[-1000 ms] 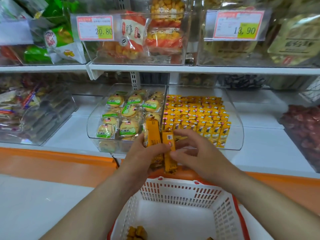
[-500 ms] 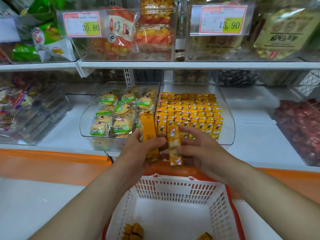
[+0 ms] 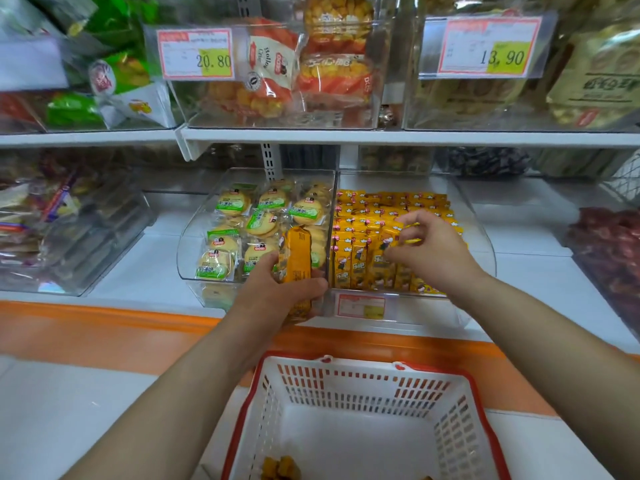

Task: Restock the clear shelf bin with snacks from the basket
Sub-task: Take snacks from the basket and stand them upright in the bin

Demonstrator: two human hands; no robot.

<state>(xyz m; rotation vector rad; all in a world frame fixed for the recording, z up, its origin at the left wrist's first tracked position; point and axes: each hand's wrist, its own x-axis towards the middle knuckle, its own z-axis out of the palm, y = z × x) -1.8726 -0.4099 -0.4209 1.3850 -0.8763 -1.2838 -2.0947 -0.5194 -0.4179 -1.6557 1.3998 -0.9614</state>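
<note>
A clear shelf bin (image 3: 481,258) on the lower shelf holds several rows of upright yellow snack packets (image 3: 360,265). My right hand (image 3: 427,251) is inside this bin, fingers pinched on one yellow packet (image 3: 408,233) among the rows. In front of the bin's left corner, my left hand (image 3: 277,292) grips a stack of yellow snack packets (image 3: 296,261), held upright. Below, the white basket with a red rim (image 3: 460,427) holds a few yellow packets (image 3: 280,467) at its near edge.
A second clear bin (image 3: 188,258) with round green-labelled cakes adjoins on the left. The upper shelf (image 3: 381,136) carries bins of bagged snacks with price tags 20.80 and 13.90. A bin of dark red packets (image 3: 609,247) stands at right. An orange ledge (image 3: 104,327) runs below.
My right hand took one packet from the stack and moved up and right into the bin. My left hand stayed by the bin's front with the remaining packets.
</note>
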